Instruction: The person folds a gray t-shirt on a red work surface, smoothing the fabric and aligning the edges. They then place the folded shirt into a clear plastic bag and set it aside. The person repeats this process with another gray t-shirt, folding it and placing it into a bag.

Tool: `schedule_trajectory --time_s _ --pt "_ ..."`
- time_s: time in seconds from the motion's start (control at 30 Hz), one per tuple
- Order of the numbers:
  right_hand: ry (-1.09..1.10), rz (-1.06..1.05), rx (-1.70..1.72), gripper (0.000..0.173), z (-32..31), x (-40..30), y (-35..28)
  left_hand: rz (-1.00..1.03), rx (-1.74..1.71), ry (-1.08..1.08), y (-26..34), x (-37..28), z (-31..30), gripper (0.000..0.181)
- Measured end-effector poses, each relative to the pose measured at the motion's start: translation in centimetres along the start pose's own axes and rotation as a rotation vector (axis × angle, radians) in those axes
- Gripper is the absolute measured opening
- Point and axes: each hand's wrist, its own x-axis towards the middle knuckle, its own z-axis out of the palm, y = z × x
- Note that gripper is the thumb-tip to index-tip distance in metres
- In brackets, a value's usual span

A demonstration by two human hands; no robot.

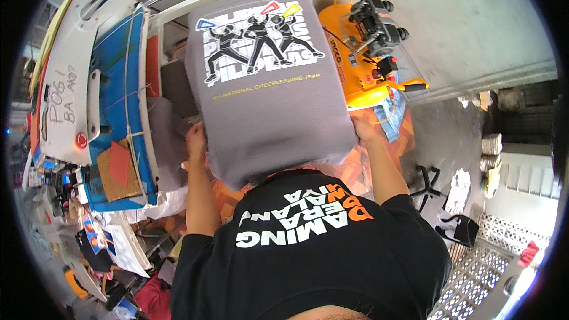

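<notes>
A grey T-shirt (271, 124) is stretched over a flat, board-like support in front of me, and the support itself is hidden beneath the cloth. Its print (258, 44) shows three dark figures raising blue, red and yellow megaphones over white lettering, with a yellow line of writing below. My left hand (196, 141) grips the shirt's near left edge, its fingertips partly behind the fabric. At the near right corner, my right hand (362, 130) holds the opposite edge, with the fingers mostly hidden by cloth. More grey cloth (164, 142) hangs left of my left hand.
A yellow Ingco air compressor (335, 53) stands close on the right. To the left are a blue panel (118, 111) tied with cord and a white machine housing (66, 93) with a red button (81, 140). A swivel chair base (429, 182) stands farther right.
</notes>
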Motion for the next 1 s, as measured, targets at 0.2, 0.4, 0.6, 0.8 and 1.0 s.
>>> schedule_trajectory --time_s 0.2,0.4,0.6,0.8,1.0 --pt "-0.093 -0.074 0.326 0.036 -1.7 1.9 2.7 -0.020 -0.196 -0.065 -2.5 2.4 1.3 0.033" --pt "-0.101 0.044 0.240 0.040 -0.6 0.5 1.8 0.021 0.085 -0.079 0.6 0.0 1.2 0.030" --pt "-0.169 0.094 -0.021 0.043 -4.6 6.8 3.9 0.456 0.096 0.249 11.0 3.6 1.9 0.028" --pt "-0.061 0.017 0.182 0.046 2.3 7.1 -3.8 0.472 -0.623 -0.021 16.3 17.9 3.2 0.046" --pt "-0.040 -0.034 0.177 0.035 -1.1 14.4 -2.1 -0.203 -0.566 -0.376 21.2 21.6 5.2 0.060"
